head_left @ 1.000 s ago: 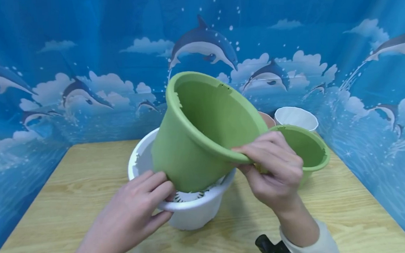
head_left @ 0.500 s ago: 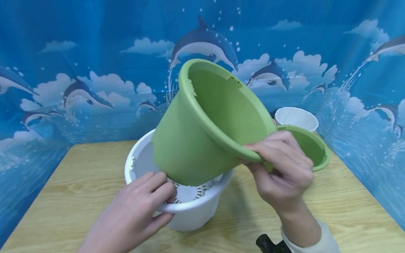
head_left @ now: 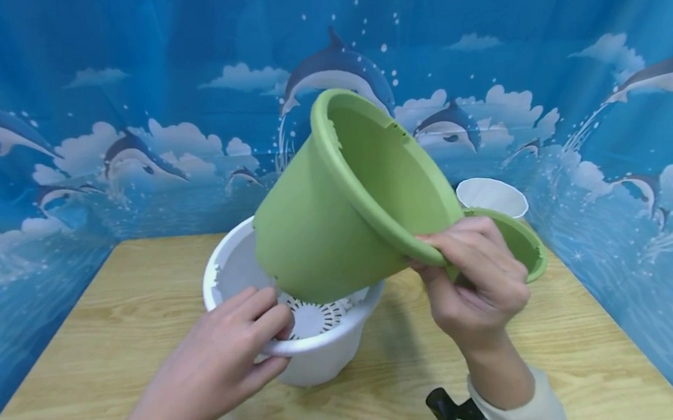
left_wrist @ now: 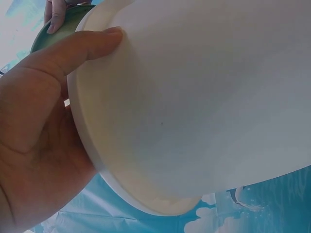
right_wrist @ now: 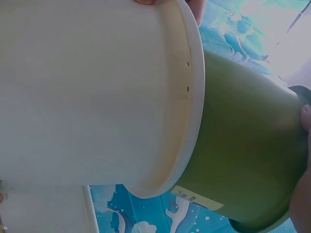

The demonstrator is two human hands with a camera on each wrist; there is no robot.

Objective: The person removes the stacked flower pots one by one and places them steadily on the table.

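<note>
In the head view my left hand (head_left: 229,344) grips the near rim of a white flower pot (head_left: 320,362), fingers inside and thumb outside. The slotted base of this pot shows through its mouth. A large green flower pot (head_left: 314,228) hangs tilted above it, its mouth facing up and right. My right hand (head_left: 479,281) pinches the green pot's rim at the lower right. The left wrist view shows my left thumb (left_wrist: 92,46) against the white pot's outer wall. In the right wrist view, the green pot (right_wrist: 243,141) carries a pale label (right_wrist: 197,198).
Behind my right hand stands a second green pot (head_left: 511,243), partly hidden. A white faceted pot (head_left: 490,197) sits at the back right of the wooden table (head_left: 160,287). A dolphin-print curtain (head_left: 187,84) borders the table. Black wrist mounts show low in view.
The large green pot has risen and moved right, tipping further over, with my right hand on its rim. The white pot has shifted slightly left. My left hand keeps its grip.
</note>
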